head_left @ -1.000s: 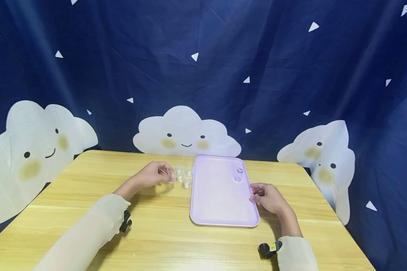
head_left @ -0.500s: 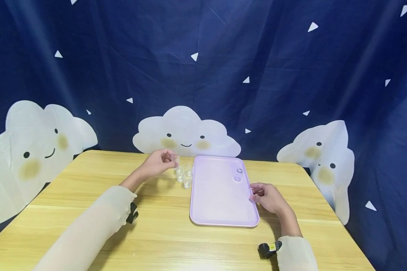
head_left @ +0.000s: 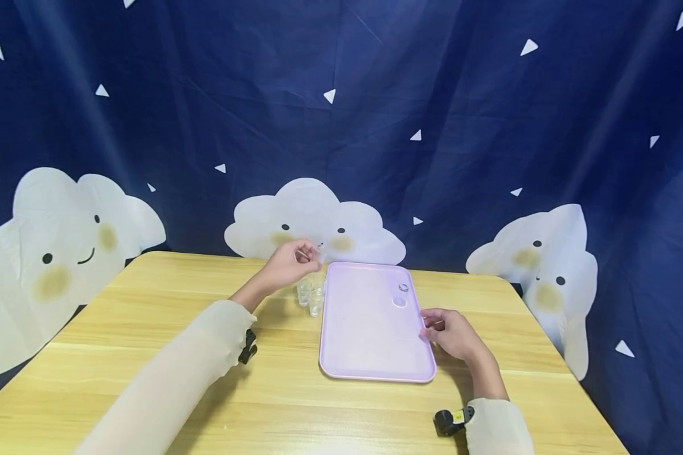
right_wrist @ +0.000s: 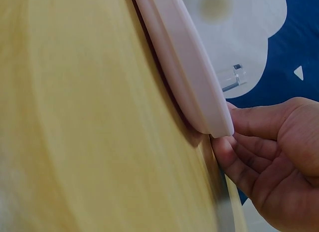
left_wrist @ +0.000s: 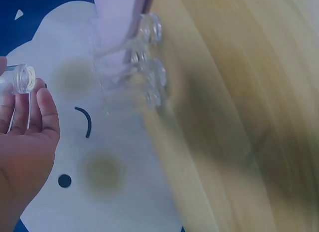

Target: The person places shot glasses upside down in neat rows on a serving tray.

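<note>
My left hand [head_left: 290, 262] holds a small clear glass [head_left: 321, 253] between thumb and fingers, raised beyond the far left corner of the lilac tray [head_left: 370, 335]. In the left wrist view the thick base of that glass [left_wrist: 25, 78] shows beyond the fingers. Below the hand, other clear glasses [head_left: 315, 304] stand close together on the table beside the tray's left edge; they are blurred in the left wrist view. My right hand [head_left: 454, 332] pinches the tray's right rim, thumb above and fingers below. One clear glass [head_left: 400, 301] stands on the tray near its right side, seemingly upside down.
Light wood-grain table [head_left: 262, 404] lies under everything. A dark blue curtain [head_left: 375, 158] with clouds and white triangles hangs just behind the table's far edge. Black wrist cameras [head_left: 447, 422] sit on both sleeves.
My left hand has lifted the glass from left of the group and carried it up and right, toward the tray's far left corner. The right hand and tray stay in place.
</note>
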`<state>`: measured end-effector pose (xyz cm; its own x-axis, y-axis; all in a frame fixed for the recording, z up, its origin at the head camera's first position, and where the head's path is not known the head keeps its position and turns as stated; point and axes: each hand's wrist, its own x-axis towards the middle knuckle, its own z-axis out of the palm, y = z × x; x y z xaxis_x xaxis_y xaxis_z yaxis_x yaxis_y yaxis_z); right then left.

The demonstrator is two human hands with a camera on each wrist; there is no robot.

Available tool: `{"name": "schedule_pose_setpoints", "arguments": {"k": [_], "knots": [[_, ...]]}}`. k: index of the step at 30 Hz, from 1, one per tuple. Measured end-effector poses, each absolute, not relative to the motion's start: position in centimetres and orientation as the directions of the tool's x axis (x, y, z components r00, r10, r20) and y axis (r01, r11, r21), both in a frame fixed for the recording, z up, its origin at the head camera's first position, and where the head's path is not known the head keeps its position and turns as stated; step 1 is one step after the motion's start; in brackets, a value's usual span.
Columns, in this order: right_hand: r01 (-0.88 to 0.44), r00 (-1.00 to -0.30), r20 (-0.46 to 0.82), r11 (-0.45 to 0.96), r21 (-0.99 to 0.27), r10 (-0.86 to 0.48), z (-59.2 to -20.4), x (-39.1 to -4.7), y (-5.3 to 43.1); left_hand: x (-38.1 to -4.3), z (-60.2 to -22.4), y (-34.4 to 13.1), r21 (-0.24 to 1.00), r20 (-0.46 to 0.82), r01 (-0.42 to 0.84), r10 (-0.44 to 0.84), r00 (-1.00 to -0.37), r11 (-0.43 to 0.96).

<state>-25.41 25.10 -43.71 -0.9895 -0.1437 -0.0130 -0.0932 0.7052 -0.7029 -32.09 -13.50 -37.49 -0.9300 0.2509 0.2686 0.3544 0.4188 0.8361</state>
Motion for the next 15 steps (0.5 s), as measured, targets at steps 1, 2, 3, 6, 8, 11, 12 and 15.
{"name": "schedule_pose_setpoints", "arguments": {"k": [1, 2, 3, 6, 8, 11, 12, 15], "knots": [[-0.088, -0.99, -0.015, 0.704, -0.705, -0.139, -43.7, -25.4, 25.1, -32.2, -37.4, -13.1, 0.834, 0.271, 0.36, 0.257, -0.928, 0.418], [-0.089, -0.99, -0.014, 0.704, -0.705, -0.14, -43.7, -25.4, 25.1, -32.2, -37.3, -12.8, 0.831, 0.274, 0.365, 0.263, -0.925, 0.419], [-0.085, -0.991, -0.016, 0.703, -0.706, -0.136, -43.7, -25.4, 25.1, -32.3, -37.3, -12.5, 0.828, 0.278, 0.371, 0.267, -0.923, 0.42], [-0.092, -0.99, -0.013, 0.705, -0.703, -0.142, -43.7, -25.3, 25.1, -32.4, -37.1, -11.5, 0.826, 0.289, 0.387, 0.282, -0.915, 0.41], [-0.096, -0.989, -0.01, 0.703, -0.704, -0.145, -43.7, -25.2, 25.1, -32.4, -37.1, -10.9, 0.823, 0.297, 0.395, 0.283, -0.912, 0.407], [-0.1, -0.989, -0.005, 0.701, -0.706, -0.146, -43.6, -25.2, 25.1, -32.5, -37.1, -9.8, 0.825, 0.304, 0.403, 0.288, -0.908, 0.397], [-0.1, -0.989, -0.004, 0.7, -0.707, -0.145, -43.6, -25.1, 25.1, -32.5, -37.2, -9.4, 0.824, 0.307, 0.406, 0.291, -0.906, 0.396], [-0.097, -0.989, -0.007, 0.697, -0.711, -0.145, -43.5, -25.1, 25.0, -32.6, -37.4, -8.3, 0.831, 0.303, 0.402, 0.293, -0.907, 0.385]]}}
